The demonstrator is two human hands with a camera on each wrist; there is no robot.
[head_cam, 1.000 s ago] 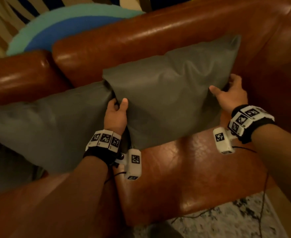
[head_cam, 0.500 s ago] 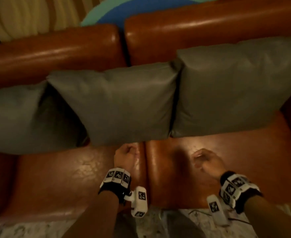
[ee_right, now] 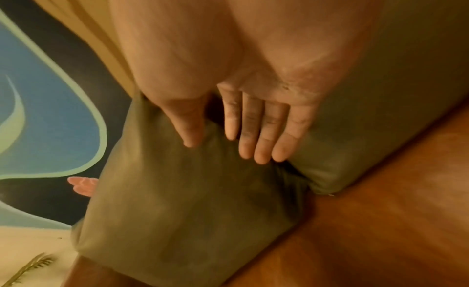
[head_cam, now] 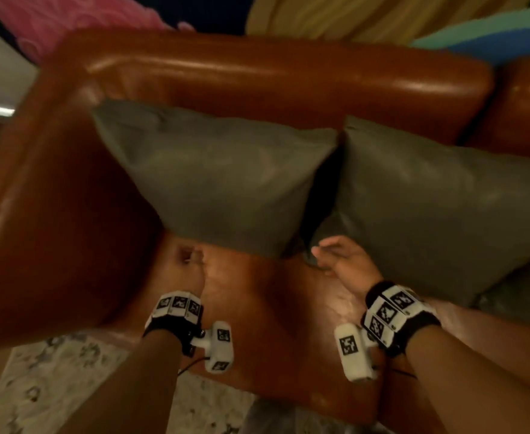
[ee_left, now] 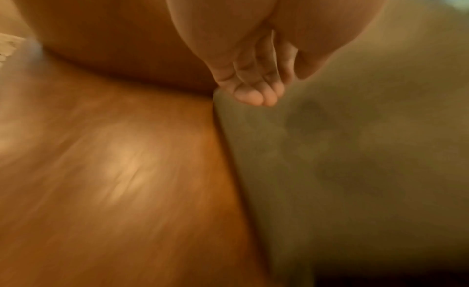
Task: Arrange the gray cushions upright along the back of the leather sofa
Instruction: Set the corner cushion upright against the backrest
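Head view: cushions [head_cam: 226,180] beyond both hands [head_cam: 343,261].

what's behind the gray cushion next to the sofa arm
The leather backrest rises directly behind the end cushion, which leans upright against it. The cushion covers the lower backrest and the seat crease, so anything there is hidden.

Your room is dim and warm-toned. Glare streaks the leather sofa [head_cam: 257,73] back and seat from overhead light. Your head view bends at its edges and smears slightly; both wrist views are soft with motion blur, the left worst.
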